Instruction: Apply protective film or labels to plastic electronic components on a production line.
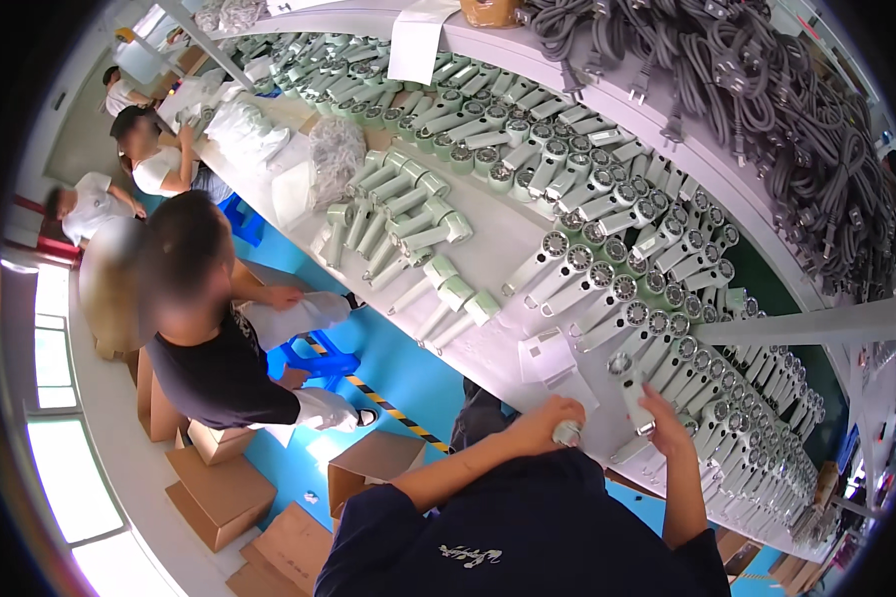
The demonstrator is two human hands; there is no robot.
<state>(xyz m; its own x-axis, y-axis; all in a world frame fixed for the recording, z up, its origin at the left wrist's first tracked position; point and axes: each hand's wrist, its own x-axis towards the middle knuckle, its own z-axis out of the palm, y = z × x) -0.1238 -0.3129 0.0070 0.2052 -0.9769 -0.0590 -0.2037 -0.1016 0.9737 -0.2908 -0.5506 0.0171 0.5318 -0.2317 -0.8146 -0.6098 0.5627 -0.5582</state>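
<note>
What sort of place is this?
It looks like a factory workshop: rows of matching pale gadgets crowd the long table, grey plug cords are heaped above, and cardboard boxes sit on the floor.

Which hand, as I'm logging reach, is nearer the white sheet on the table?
Left: the left hand is just below the white sheet in the picture; the right hand is farther off, to its lower right.

The scene was bright; strong white light came from windows (75, 478) at lower left, and the floor (314, 453) shone. Heads (184, 264) at left were blurred; straight edges curved near the dark rim.
</note>
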